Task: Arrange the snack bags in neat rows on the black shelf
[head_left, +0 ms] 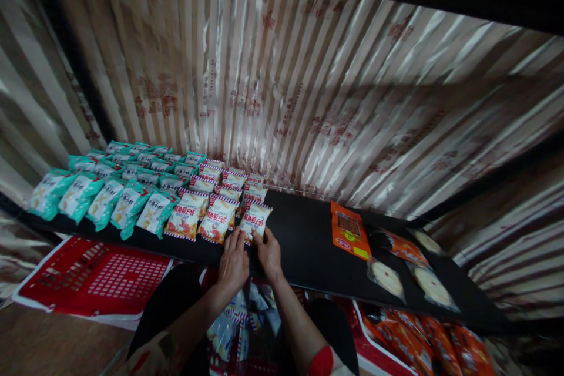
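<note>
Striped metallic sheeting [264, 82] w/ reddish-brown print forms the backdrop, rear & sides. Black shelf [304, 241] runs across in front.

Held item: snack bag [254, 222], white/orange w/ red lettering, located at shelf front edge, R end of front row of matching bags [217, 218]. Bag tilts back, print facing operator.

R hand [268, 252]: clamped on bag's lower R corner, thumb on front face. L hand [233, 261]: fingers together, touching bag's lower L edge; underside of fingers hidden, so whether L hand grips can't be made out. Hands are close tog., one per side of bag.

L of matching bags: teal bags [158, 213] in several rows, front to rear, 5 in front row. R portion of shelf, well apart from held bag: flat orange packet [350, 229], a dark/orange packet [408, 248], plus 3 pale round items [434, 286] in clear wrap.

Below shelf: red basket [126, 276] at L; crinkled packs [238, 323] between operator's knees, details too dim to read; orange packs [409, 335] in red container at R. Red cuff [321, 360] visible on R arm.
</note>
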